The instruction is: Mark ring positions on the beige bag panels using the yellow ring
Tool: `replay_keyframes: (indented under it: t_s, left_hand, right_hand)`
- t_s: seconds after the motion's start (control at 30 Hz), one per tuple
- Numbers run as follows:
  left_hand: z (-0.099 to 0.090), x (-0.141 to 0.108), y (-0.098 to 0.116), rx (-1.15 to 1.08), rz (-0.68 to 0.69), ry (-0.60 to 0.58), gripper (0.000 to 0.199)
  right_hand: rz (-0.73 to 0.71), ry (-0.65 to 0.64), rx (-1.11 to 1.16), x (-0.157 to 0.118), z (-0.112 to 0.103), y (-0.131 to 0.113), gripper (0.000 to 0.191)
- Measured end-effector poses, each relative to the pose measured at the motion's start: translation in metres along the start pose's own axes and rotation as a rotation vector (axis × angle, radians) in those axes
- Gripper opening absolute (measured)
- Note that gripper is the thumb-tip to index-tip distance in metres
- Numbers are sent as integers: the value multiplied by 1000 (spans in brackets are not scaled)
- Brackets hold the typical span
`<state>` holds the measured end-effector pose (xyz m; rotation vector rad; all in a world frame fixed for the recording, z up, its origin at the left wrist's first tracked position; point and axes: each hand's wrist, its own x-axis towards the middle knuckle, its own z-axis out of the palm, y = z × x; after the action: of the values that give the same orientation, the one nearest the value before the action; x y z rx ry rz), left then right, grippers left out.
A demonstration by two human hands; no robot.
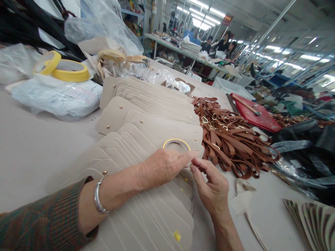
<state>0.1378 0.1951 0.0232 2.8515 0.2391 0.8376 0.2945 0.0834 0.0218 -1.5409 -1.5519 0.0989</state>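
Note:
My left hand (167,165), with a silver bangle on its wrist, is closed on a narrow roll of yellow tape (177,141). The roll's upper arc shows above the fingers, while its lower part is hidden. Right beside it, my right hand (210,183) has thumb and forefinger pinched together at the left fingertips; whatever is between them is too small to make out. Under both hands spread overlapping beige panels (157,130) with small gold-coloured rivets. A bit of yellow tape (177,236) sticks to a panel near the bottom.
Brown straps with metal clasps (225,136) are heaped right of the panels. Wider yellow tape rolls (70,70) rest on a plastic-wrapped bundle (57,97) at left. A red packet (255,113) lies at back right, and folded beige pieces (311,223) at front right. Several people are in the background.

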Motion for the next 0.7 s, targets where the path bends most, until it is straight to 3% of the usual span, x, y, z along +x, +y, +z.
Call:
replay_keyframes:
  t_s: [0.13, 0.3, 0.43, 0.5, 0.7]
  left_hand:
    - [3, 0, 2, -21, -14, -20, 27]
    - [-1, 2, 5, -67, -32, -84, 14]
    - [-4, 6, 5, -31, -67, -67, 9]
    - [-5, 7, 6, 13, -80, -39, 12]
    - [-11, 9, 12, 56, 6, 41, 21]
  right_hand:
    - [-98, -38, -94, 3, 3, -4, 14]
    - [-76, 15, -314, 2, 3, -5, 14]
    - [-61, 64, -355, 1, 4, -10, 12]
    - [31, 75, -284, 1, 5, -14, 10]
    - [603, 93, 320, 4, 6, -5, 21]
